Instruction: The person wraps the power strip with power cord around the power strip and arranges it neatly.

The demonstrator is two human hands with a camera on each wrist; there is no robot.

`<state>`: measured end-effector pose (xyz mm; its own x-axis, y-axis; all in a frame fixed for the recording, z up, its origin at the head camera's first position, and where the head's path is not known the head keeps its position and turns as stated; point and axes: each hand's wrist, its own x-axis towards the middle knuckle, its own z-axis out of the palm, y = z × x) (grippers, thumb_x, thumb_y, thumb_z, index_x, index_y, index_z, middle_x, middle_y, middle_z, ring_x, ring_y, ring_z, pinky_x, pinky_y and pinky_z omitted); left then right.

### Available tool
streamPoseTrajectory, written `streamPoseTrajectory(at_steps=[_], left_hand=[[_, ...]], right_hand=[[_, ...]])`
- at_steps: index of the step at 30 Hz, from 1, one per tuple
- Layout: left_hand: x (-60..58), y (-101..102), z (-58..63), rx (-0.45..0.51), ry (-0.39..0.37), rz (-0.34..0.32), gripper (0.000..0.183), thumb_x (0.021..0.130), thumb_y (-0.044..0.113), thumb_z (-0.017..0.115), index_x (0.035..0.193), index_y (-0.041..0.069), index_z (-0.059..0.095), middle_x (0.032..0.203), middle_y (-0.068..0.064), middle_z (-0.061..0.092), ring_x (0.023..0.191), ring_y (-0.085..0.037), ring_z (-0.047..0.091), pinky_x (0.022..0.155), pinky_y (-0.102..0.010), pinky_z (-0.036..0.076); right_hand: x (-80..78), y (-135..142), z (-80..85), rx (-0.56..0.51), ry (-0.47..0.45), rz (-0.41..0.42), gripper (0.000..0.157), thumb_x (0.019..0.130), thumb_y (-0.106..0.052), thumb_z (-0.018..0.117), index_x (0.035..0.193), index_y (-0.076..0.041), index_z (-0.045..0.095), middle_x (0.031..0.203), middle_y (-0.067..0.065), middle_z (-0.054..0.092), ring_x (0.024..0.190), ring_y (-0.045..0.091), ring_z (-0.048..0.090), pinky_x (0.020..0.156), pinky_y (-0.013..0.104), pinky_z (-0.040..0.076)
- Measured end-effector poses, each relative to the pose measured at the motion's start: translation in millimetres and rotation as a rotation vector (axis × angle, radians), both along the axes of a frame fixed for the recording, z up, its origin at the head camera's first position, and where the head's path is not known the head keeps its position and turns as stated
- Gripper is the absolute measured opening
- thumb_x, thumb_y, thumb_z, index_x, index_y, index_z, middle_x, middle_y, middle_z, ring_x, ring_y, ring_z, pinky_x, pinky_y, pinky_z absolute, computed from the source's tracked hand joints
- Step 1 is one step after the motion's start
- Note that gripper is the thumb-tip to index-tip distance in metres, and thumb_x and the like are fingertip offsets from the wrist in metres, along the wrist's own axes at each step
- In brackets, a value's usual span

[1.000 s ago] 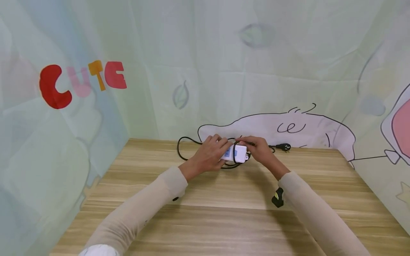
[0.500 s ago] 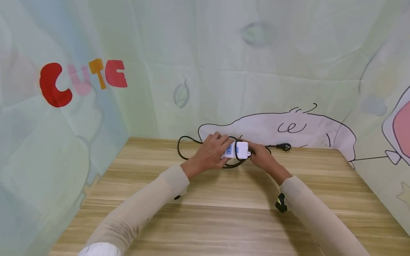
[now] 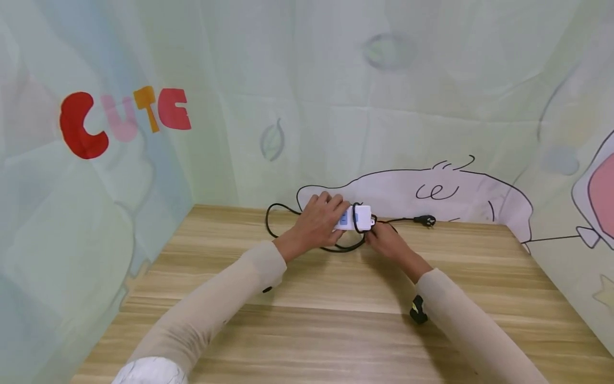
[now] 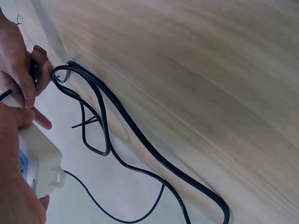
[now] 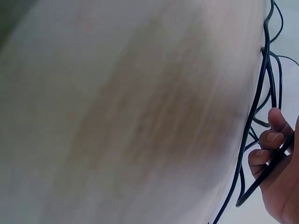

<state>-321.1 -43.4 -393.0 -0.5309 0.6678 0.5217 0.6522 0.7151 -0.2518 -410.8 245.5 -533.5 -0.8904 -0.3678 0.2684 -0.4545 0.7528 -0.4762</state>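
My left hand (image 3: 320,221) grips a white power strip (image 3: 364,216) with blue sockets, fingers over its top and thumb at the near side. One turn of black cable (image 3: 355,218) is wrapped round the strip near its right end. Just below that end, my right hand (image 3: 389,242) holds the cable; in the right wrist view a length of cable (image 5: 268,175) runs across the palm under curled fingers (image 5: 272,139). More cable (image 4: 135,128) hangs in loose loops beside the hands in the left wrist view. The black plug (image 3: 425,220) lies to the right, apart from both hands.
The wooden tabletop (image 3: 316,330) ends at a printed cloth backdrop (image 3: 326,133) just behind the hands. A wide cable loop (image 3: 267,220) lies left of the left hand. A black and yellow device (image 3: 418,310) hangs below the right sleeve.
The power strip has shifted slightly up toward the backdrop in my left hand. My right hand has moved from the strip's top edge, round its right end, to below it with the cable.
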Motion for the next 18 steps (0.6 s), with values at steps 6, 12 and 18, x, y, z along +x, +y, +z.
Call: streamPoseTrajectory(at_steps=[6, 12, 18], left_hand=[[-1.9, -1, 3.2, 0.006, -0.012, 0.010, 0.053, 0.098, 0.038, 0.083, 0.140, 0.009, 0.069, 0.127, -0.012, 0.070, 0.112, -0.038, 0.068, 0.092, -0.051, 0.061], [-3.3, -2, 5.5, -0.001, 0.013, 0.013, 0.051, 0.098, 0.035, 0.084, 0.138, 0.008, 0.069, 0.126, -0.014, 0.070, 0.109, -0.038, 0.068, 0.091, -0.052, 0.061], [-6.7, -3, 6.8, -0.005, 0.029, 0.030, 0.050, 0.096, 0.034, 0.084, 0.137, 0.008, 0.068, 0.126, -0.014, 0.070, 0.106, -0.038, 0.069, 0.087, -0.051, 0.061]], right_hand=[[6.0, -9, 3.5, 0.067, -0.013, -0.035, 0.032, 0.115, -0.036, 0.053, 0.092, -0.020, 0.067, 0.079, -0.003, 0.065, 0.070, 0.019, 0.061, 0.066, 0.039, 0.050], [22.3, -18, 18.4, 0.150, 0.022, -0.051, 0.050, 0.118, -0.058, 0.042, 0.105, -0.017, 0.068, 0.083, 0.001, 0.067, 0.073, 0.023, 0.061, 0.067, 0.046, 0.050], [50.8, -32, 59.5, 0.260, -0.036, -0.012, 0.053, 0.121, -0.054, 0.036, 0.124, -0.013, 0.068, 0.093, 0.007, 0.073, 0.079, 0.026, 0.064, 0.070, 0.053, 0.051]])
